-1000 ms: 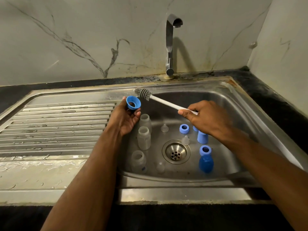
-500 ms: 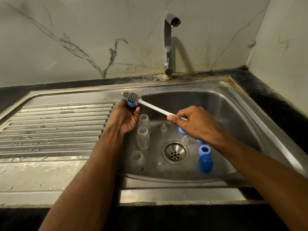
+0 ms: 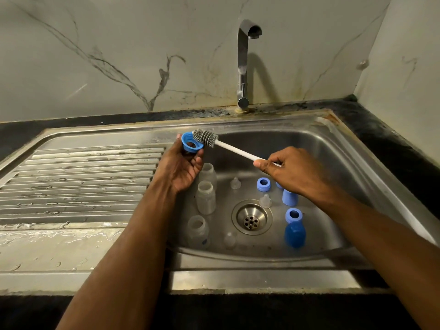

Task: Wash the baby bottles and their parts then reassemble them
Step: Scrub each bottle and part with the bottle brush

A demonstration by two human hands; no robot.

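Observation:
My left hand (image 3: 181, 167) grips a blue screw ring (image 3: 189, 143) above the sink's left edge, its opening facing up. My right hand (image 3: 292, 172) holds the white handle of a bottle brush (image 3: 206, 138); the grey bristle head lies against the ring's rim. Down in the sink basin (image 3: 333, 148) stand three clear bottles (image 3: 206, 197) at the left. Small clear teats (image 3: 235, 183) lie near the drain (image 3: 252, 217). Blue rings (image 3: 263, 184) and blue caps (image 3: 294, 233) stand at the right, one partly hidden behind my right hand.
A chrome tap (image 3: 243, 63) rises behind the basin, no water running. The wet ribbed drainboard (image 3: 78, 184) stretches to the left. A marble wall closes the back and the right side. A dark counter edge runs along the front.
The brush head was pushed over the ring half a second ago and has since drawn back to the right, onto the ring's rim. My right hand moved right with it.

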